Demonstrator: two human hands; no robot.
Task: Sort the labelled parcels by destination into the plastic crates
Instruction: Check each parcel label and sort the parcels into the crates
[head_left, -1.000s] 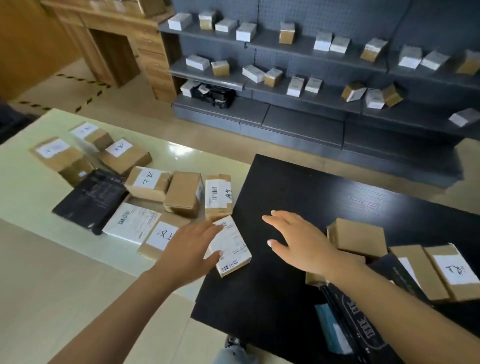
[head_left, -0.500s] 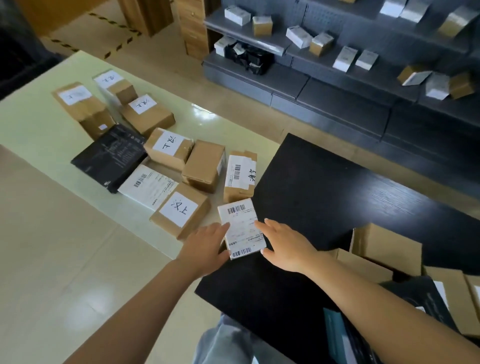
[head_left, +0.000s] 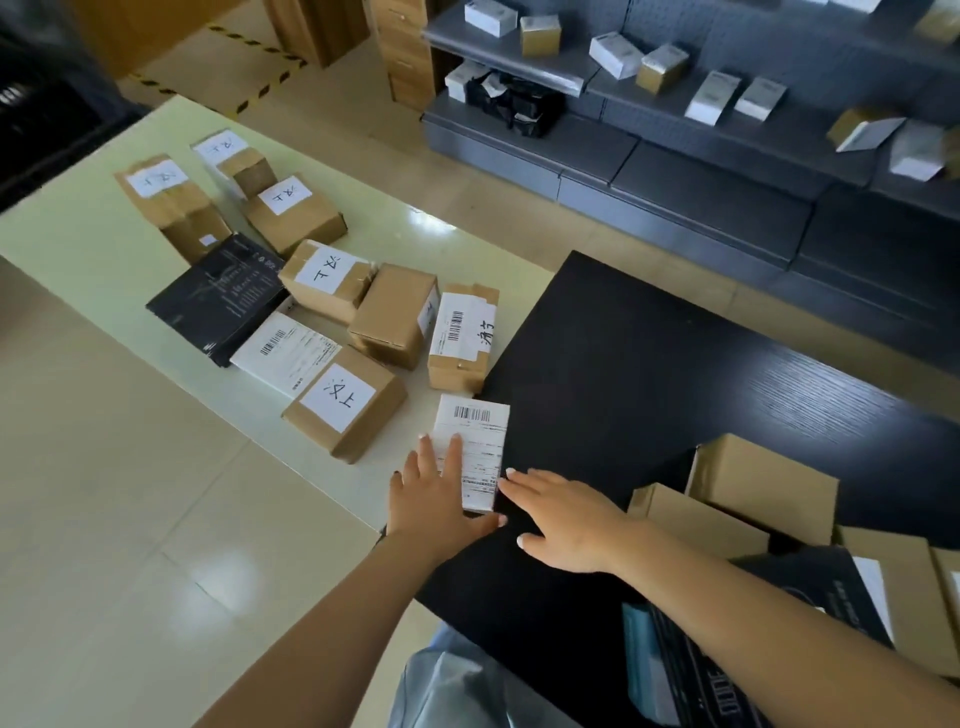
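Observation:
A flat white-labelled parcel (head_left: 480, 441) with a barcode lies across the seam between the pale green table (head_left: 88, 260) and the black table (head_left: 675, 364). My left hand (head_left: 436, 493) lies flat on its near left part, fingers straight. My right hand (head_left: 566, 514) rests open on the black table, fingertips touching the parcel's near right edge. Several brown labelled parcels sit on the pale table, among them one (head_left: 345, 402) marked with handwriting and one (head_left: 462, 338) with a barcode label. No plastic crate is in view.
A black flat package (head_left: 218, 299) and a white envelope (head_left: 285, 353) lie among the brown parcels. More cardboard boxes (head_left: 763, 488) and a black bag (head_left: 810, 587) crowd the black table's near right. Grey shelving (head_left: 675, 171) with small boxes runs along the far side.
The white-labelled parcel has turned to lie lengthwise along the seam. My left hand slid further onto it and my right hand came in to its right edge. The view has tilted downward.

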